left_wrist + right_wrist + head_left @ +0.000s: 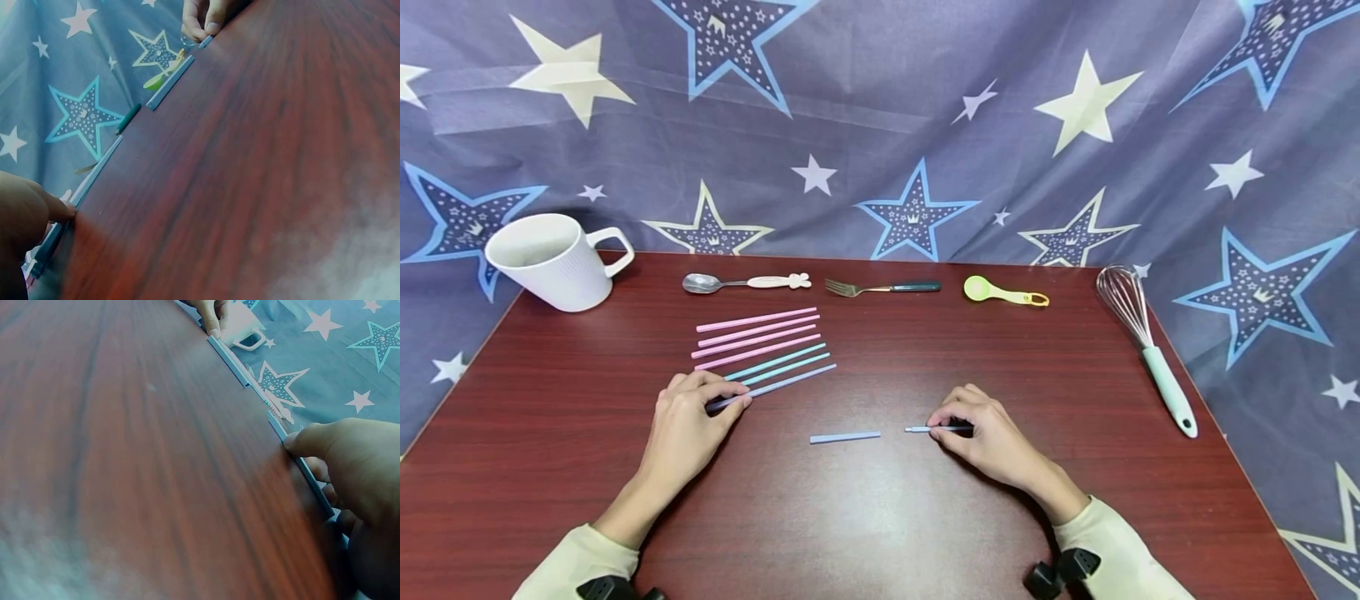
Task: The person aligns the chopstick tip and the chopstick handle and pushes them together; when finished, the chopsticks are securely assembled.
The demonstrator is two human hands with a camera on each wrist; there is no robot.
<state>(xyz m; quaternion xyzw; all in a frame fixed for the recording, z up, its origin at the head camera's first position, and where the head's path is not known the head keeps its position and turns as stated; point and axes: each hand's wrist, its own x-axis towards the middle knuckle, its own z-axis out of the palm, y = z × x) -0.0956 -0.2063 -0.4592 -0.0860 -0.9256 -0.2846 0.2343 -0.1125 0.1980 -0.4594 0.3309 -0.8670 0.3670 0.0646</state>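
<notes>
Between thumb and fingers, my left hand pinches the near end of a long blue stick that lies on the table. Just behind it lie teal sticks, partly covered by the left fingers, and then several pink sticks in a slanted row. My right hand pinches a thin blue stick, whose narrower tip points left. A short blue stick piece lies loose between the hands, a small gap away from that tip. The right fingers hide part of the held stick.
Along the back edge lie a spoon, a fork and a yellow-green measuring spoon. A white mug stands at the back left, and a whisk lies at the right edge. Behind the table hangs a star-patterned cloth.
</notes>
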